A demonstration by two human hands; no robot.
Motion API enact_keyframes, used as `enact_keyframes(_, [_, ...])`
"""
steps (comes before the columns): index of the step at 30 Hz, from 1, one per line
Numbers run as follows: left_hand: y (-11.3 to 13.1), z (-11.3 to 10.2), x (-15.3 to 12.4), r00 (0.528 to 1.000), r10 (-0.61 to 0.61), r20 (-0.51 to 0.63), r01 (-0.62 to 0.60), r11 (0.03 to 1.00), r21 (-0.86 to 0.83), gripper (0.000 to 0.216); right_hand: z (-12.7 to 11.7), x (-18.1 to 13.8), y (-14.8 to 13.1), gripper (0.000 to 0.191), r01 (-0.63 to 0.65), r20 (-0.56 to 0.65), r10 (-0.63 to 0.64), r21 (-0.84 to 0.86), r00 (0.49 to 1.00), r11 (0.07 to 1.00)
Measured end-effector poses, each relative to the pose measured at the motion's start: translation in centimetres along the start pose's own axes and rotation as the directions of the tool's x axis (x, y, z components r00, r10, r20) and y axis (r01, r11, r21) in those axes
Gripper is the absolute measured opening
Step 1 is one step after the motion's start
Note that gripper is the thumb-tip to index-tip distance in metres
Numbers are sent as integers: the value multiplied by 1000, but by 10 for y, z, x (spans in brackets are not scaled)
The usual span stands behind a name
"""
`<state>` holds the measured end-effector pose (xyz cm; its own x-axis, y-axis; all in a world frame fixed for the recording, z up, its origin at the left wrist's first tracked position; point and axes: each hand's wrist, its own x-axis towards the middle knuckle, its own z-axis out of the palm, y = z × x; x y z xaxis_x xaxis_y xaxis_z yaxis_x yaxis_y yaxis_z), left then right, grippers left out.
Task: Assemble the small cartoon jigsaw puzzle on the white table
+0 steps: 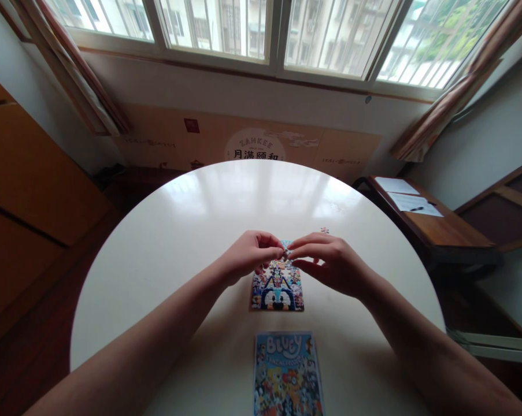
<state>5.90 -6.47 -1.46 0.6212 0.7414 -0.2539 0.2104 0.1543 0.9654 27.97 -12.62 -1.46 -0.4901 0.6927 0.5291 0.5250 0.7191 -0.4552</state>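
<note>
We see our two hands meet over a small jigsaw puzzle (277, 287) that lies flat near the middle of the round white table (165, 231). Our left hand (248, 254) and our right hand (330, 260) have their fingertips pinched close together, and between them they hold a tiny puzzle piece (287, 249) just above the top edge of the puzzle. The piece is so small that we cannot tell its shape or which way it is turned. One more loose piece (325, 230) lies on the table a little behind our right hand, apart from the puzzle. Closer to us lies a picture card (288, 372) with the same bright cartoon on it, well below the puzzle. We think a few things could go wrong here. The piece is tiny, so it could slip out of our fingers and drop on the table or the floor. If we push it in the wrong way, it may not fit and could bend. The table looks smooth and shiny, so a hard push could make the whole puzzle slide or pop joined pieces apart. Our sleeve-free arms could also bump the card.
</note>
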Motion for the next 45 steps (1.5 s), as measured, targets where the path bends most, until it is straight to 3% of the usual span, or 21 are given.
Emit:
enact_keyframes(9, [-5,0,1,995,-39,93,46,996,-80,15,-1,2,-5,10,117,6,-117,-81,993,990])
enact_keyframes(16, [-8,2,2,988,-24,154,30,999,-39,22,-2,0,-3,8,63,74,-70,93,995,994])
enact_keyframes(23, [-8,4,3,992,5,128,13,991,-136,34,-1,0,-3,7,34,69,-42,116,997,993])
enact_keyframes(25, [-7,4,2,995,26,96,-18,996,-84,29,-2,0,-3,6,29,62,-37,115,997,993])
enact_keyframes(27, [-6,2,1,994,113,9,-113,987,112,22,-5,0,0,7,8,76,-17,106,997,994])
enact_keyframes(29, [-7,1,-1,962,265,-64,-209,868,451,24,-9,0,5,7,-25,111,13,102,994,994])
enact_keyframes(31, [-12,2,0,931,363,-34,-222,639,737,36,-12,-1,12,7,-57,152,41,104,988,993])
enact_keyframes(34, [-23,8,4,951,303,59,-186,411,892,56,-13,-3,24,7,-83,186,65,92,980,992])
enact_keyframes(39, [-38,17,11,974,198,109,-168,311,935,65,-12,-4,31,6,-110,220,86,98,972,989])
enact_keyframes(45, [-43,16,12,978,175,117,-161,264,951,64,-13,-3,27,8,-131,250,96,129,963,983])
